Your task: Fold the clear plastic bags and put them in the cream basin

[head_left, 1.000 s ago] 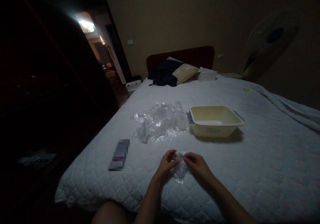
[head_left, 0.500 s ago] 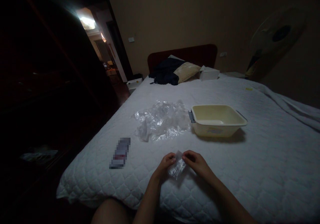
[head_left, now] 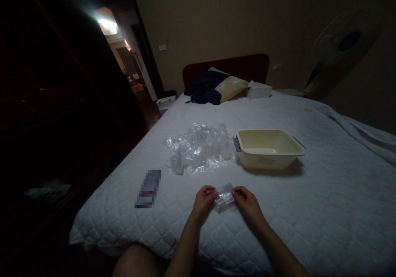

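Note:
A small clear plastic bag is stretched between my hands above the white quilted bed. My left hand pinches its left edge, and my right hand pinches the right edge. Beyond them a spread-out heap of clear plastic bags lies on the bed. To the right of the heap stands a cream plastic basin with grey handles; its visible inside holds nothing.
A pixelated flat object lies left of my hands on the bed. Dark clothing, a pillow and a white box are near the headboard. A fan stands at the right.
My hands have moved slightly apart, and the small bag between them is now spread wider and flatter. The heap and the basin have stayed put.

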Demonstrator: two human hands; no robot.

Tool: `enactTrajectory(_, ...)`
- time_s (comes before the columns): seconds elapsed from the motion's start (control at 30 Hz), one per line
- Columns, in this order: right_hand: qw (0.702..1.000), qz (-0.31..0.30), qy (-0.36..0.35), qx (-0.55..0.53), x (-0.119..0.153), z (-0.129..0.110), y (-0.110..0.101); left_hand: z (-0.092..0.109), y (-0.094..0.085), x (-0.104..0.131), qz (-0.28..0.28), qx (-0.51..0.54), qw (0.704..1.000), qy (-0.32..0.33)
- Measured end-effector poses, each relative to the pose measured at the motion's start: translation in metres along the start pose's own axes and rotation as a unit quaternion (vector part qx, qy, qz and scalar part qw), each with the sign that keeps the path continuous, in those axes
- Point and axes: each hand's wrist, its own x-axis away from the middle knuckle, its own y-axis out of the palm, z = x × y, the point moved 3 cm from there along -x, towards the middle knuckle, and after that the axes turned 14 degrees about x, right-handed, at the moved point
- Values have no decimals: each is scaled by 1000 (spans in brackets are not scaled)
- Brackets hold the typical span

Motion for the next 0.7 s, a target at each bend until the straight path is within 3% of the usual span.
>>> enactTrajectory(0.13, 1000, 1, 23, -5, 0, 6, 0, -3, -2, -2, 29, -14, 999, 41)
enactTrajectory(0.3, 997, -52, 45, -21, -3, 0, -3, -3, -3, -2, 47, -46, 996, 59)
enactTrajectory(0.53, 985, -126, 79, -87, -4, -4, -4, -5, -3, -1, 19, -28, 998, 60)
enactTrajectory(0.7, 988, -96, 61, -109, -6, 3, -3, -1, -2, 1, -8, -4, 1000, 17)
